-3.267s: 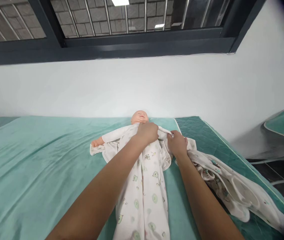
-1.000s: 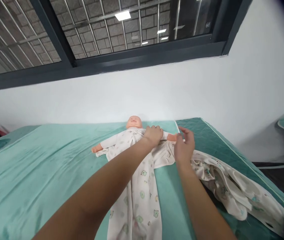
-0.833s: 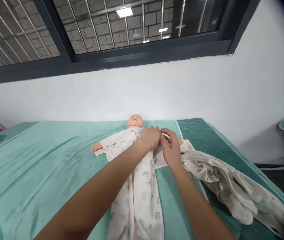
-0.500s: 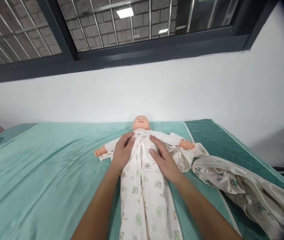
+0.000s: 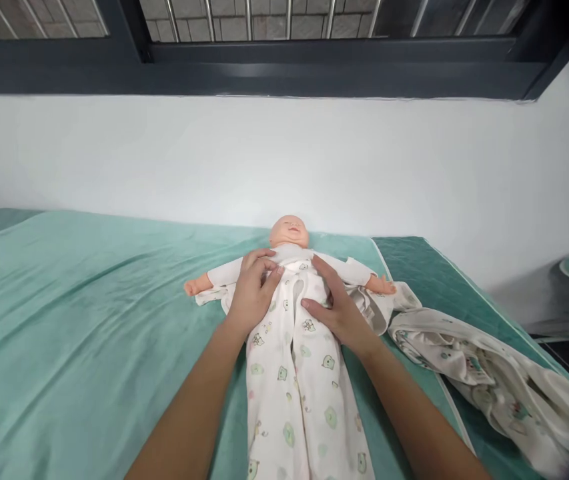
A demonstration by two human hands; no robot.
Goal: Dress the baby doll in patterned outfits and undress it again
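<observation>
A baby doll (image 5: 289, 231) lies on its back in a white long-sleeved top, arms spread to both sides. White baby trousers (image 5: 309, 380) with green animal prints lie over its belly and run down toward me. At the left side of the waistband, my left hand (image 5: 257, 290) has its fingers curled on the cloth, thumb on top. My right hand (image 5: 340, 310) grips the other side, index finger stretched to the waistband edge and thumb lower down on the cloth. Some of its fingers are hidden. Between both hands the waistband is bunched.
Under the doll is a light green sheet (image 5: 89, 347), with a darker green strip (image 5: 414, 267) on the right. A crumpled white printed garment (image 5: 479, 373) lies to the right. Behind stand a white wall (image 5: 284, 153) and a dark window frame (image 5: 284, 73).
The waistband sits slightly lower on the doll's chest, showing more of the white top, and is more bunched. Both hands stay on the trousers. The camera view has tilted down and levelled.
</observation>
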